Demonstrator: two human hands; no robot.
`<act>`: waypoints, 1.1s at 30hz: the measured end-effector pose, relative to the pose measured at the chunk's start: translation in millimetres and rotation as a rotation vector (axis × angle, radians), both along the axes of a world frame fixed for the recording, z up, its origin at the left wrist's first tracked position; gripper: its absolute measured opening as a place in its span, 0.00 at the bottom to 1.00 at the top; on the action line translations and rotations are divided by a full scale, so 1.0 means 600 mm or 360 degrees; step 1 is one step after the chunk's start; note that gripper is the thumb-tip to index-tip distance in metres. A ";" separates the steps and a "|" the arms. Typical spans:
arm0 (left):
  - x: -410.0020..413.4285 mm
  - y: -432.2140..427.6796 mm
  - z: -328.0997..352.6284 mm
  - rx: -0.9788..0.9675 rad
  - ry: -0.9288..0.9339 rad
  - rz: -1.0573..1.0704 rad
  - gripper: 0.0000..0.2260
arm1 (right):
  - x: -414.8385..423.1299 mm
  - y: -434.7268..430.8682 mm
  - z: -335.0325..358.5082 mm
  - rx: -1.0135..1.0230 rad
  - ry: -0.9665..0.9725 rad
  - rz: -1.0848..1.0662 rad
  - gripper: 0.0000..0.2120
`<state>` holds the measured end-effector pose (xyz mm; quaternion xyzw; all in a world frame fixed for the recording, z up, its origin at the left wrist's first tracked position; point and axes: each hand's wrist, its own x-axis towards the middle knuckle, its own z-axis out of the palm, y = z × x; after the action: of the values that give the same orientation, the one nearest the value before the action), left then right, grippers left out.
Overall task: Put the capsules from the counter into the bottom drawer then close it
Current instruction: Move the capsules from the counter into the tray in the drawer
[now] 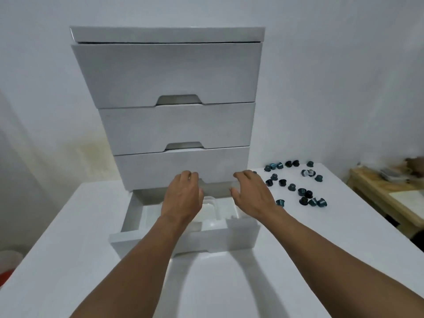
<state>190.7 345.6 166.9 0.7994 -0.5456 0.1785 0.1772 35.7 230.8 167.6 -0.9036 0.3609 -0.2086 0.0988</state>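
Observation:
The white drawer unit [169, 72] stands on the white counter [68, 260]. Its bottom drawer [183, 243] is pulled out toward me, and a clear plastic tray [210, 201] lies inside. Several dark teal and black capsules [292, 187] are scattered on the counter to the right of the unit. My left hand [183, 196] and my right hand [250, 195] hover side by side over the open drawer. Their loosely curled fingertips are at the lower edge of the drawer front above. I see nothing held in either hand.
The two upper drawers with handle notches are closed. A low wooden table [376, 196] with small items stands past the counter's right edge. A red object [4, 275] shows at the lower left. The wall is close behind the unit.

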 end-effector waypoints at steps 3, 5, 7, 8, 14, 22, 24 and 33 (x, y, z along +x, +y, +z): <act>-0.046 0.006 0.020 0.0002 -0.0010 -0.0066 0.11 | -0.054 0.013 0.023 -0.0045 0.0003 -0.0062 0.21; -0.078 0.003 0.031 -0.0008 -0.0044 -0.0108 0.09 | -0.089 0.015 0.037 -0.0042 -0.0022 -0.0113 0.20; -0.111 -0.005 0.040 -0.0021 -0.0049 -0.0159 0.09 | -0.122 0.012 0.046 -0.0043 -0.0035 -0.0153 0.19; -0.127 -0.011 0.044 -0.0032 -0.0035 -0.0195 0.09 | -0.139 0.010 0.049 -0.0047 -0.0037 -0.0171 0.19; -0.227 -0.074 0.057 -0.0037 0.0009 -0.0337 0.12 | -0.241 -0.027 0.055 -0.0015 -0.0076 -0.0304 0.19; -0.367 -0.217 0.041 -0.0013 0.0149 -0.0366 0.13 | -0.376 -0.148 0.041 0.0067 0.0001 -0.0365 0.17; -0.400 -0.253 0.031 0.0011 0.0145 -0.0337 0.13 | -0.404 -0.189 0.037 0.0091 0.0017 -0.0365 0.18; -0.452 -0.366 -0.022 0.0134 0.0276 -0.0206 0.14 | -0.438 -0.331 -0.008 0.0182 0.0101 -0.0244 0.17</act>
<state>-80.5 126.2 153.6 0.7816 -0.5858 0.0736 0.2013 -226.9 32.5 162.7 -0.8724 0.4433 -0.1658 0.1225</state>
